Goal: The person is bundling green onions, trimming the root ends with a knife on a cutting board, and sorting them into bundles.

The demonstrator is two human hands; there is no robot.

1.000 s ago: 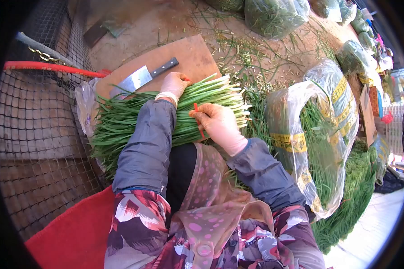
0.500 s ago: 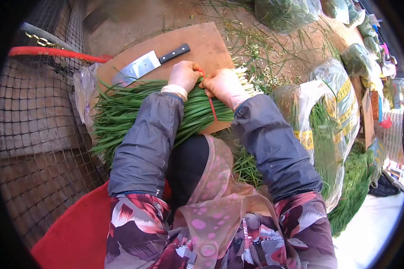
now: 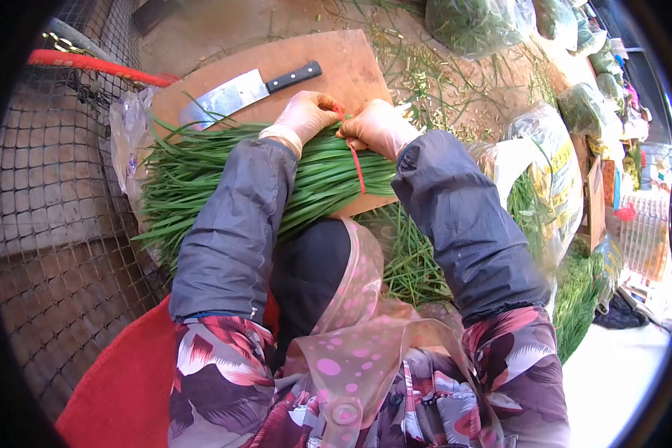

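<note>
A thick bundle of long green chives (image 3: 201,175) lies across a brown board (image 3: 343,60), leaf tips to the left. Around it, toward the right end, runs a narrow red tie (image 3: 359,170). My left hand (image 3: 304,118), in a thin glove, pinches the red tie at the top of the bundle. Close beside it, my gloved right hand (image 3: 379,131) has its fingers closed at the same spot and covers much of the stem ends. What exactly the right fingertips grip is partly hidden. Behind the hands rests a cleaver (image 3: 235,98) with a black handle.
Cut stems and loose leaves (image 3: 433,89) litter the ground beyond the board. Plastic bags of greens (image 3: 552,164) stand on the right. Black netting (image 3: 60,187) hangs at left beside a red pipe (image 3: 97,67). Loose chives (image 3: 418,261) lie below the board's right edge.
The view has shifted slightly. Both hands stay together at the tie, and their fingers have shifted a little. Fewer white stem ends show past my right hand.
</note>
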